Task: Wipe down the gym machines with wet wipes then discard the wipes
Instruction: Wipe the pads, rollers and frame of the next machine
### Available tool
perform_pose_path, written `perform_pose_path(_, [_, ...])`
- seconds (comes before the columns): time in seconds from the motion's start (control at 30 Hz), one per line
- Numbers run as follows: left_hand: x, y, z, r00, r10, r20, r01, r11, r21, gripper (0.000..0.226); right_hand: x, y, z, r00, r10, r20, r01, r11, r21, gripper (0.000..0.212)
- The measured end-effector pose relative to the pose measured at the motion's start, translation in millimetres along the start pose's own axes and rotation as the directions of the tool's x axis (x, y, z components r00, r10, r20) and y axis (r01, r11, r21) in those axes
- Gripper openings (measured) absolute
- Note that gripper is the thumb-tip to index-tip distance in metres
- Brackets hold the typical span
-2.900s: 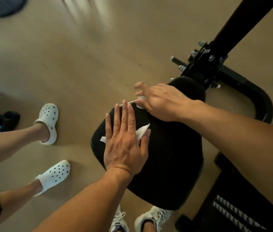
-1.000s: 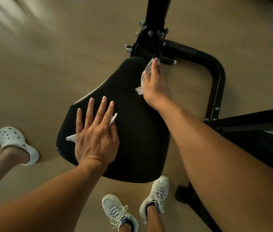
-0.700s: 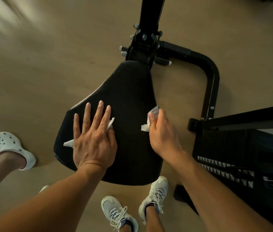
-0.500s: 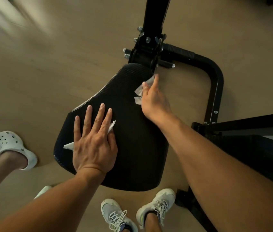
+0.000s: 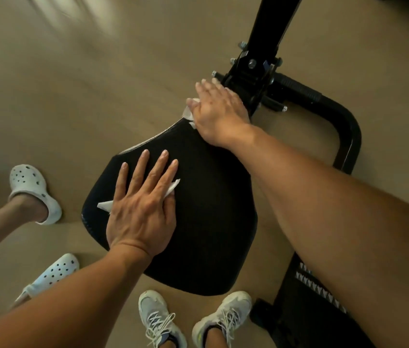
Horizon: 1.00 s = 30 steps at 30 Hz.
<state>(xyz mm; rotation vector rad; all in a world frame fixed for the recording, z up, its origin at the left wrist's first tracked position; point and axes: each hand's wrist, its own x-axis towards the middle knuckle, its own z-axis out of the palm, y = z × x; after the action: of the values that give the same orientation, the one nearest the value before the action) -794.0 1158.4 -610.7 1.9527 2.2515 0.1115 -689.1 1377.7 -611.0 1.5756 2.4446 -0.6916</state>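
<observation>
A: What is the big dark thing in the middle?

B: It is a black padded gym seat [image 5: 198,222] with a bumpy cover. It is wide near the person and gets thin at the far end, where it meets a black metal post with silver bolts [image 5: 256,69].

A: Where are the wipes?

B: There are two. One white wet wipe [image 5: 172,188] lies flat on the seat under the left hand [image 5: 140,209]. Only its two corners stick out, one on each side of the hand. The other crumpled white wipe [image 5: 188,113] is under the right hand [image 5: 219,109], up at the thin end of the seat by the post.

A: What are the fingers doing?

B: The left fingers are straight and spread apart, pressing the wipe flat. The right fingers are straight too and lie close together on top of the wipe. That hand looks a bit blurry.

A: What else is there?

B: A curved black metal bar [image 5: 349,136] bends round on the right. The floor is tan [image 5: 72,84]. The person's grey lace-up sneakers [image 5: 163,320] show at the bottom. Someone else's white clogs with holes [image 5: 32,189] stand on the left.
</observation>
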Motion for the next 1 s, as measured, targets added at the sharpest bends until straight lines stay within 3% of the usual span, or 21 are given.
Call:
perform_pose_path(0.13, [1.3, -1.2, -0.6, 1.000, 0.008, 0.002, -0.008, 1.000, -0.010, 0.055, -15.5, 12.6, 5.1, 0.998, 0.046, -0.050, -0.044, 0.998, 0.044, 0.059])
perform_pose_path(0.2, [0.7, -2.4, -0.3, 1.000, 0.009, 0.002, -0.009, 1.000, -0.013, 0.055, -53.2, 22.0, 15.7, 0.989, 0.097, -0.114, -0.084, 0.990, 0.115, 0.060])
perform_pose_path(0.33, [1.7, -2.8, 1.2, 1.000, 0.016, -0.024, -0.017, 1.000, -0.023, 0.056, -147.0, 8.1, 50.9, 0.987, 0.129, -0.095, -0.114, 0.982, 0.154, 0.063])
perform_pose_path(0.5, [1.8, -1.3, 2.7, 0.999, 0.009, -0.048, -0.011, 0.999, -0.042, 0.056, -248.7, -21.4, 96.6, 0.990, -0.107, -0.095, 0.105, 0.994, -0.027, 0.061])
perform_pose_path(0.6, [1.7, -2.4, 3.3, 0.999, 0.004, -0.047, -0.006, 0.999, -0.047, 0.056, -244.7, -18.0, 96.4, 0.988, -0.140, -0.064, 0.135, 0.987, -0.083, 0.061])
perform_pose_path(0.8, [3.1, 0.0, 0.1, 0.998, -0.020, -0.060, 0.014, 0.995, -0.101, 0.058, -146.9, 1.4, 57.5, 0.983, 0.135, -0.120, -0.123, 0.987, 0.104, 0.061])
perform_pose_path(1.0, [4.1, -2.6, 0.3, 0.995, -0.041, -0.087, 0.018, 0.968, -0.252, 0.055, -202.6, 2.3, 84.7, 0.976, 0.149, -0.161, -0.136, 0.987, 0.087, 0.063])
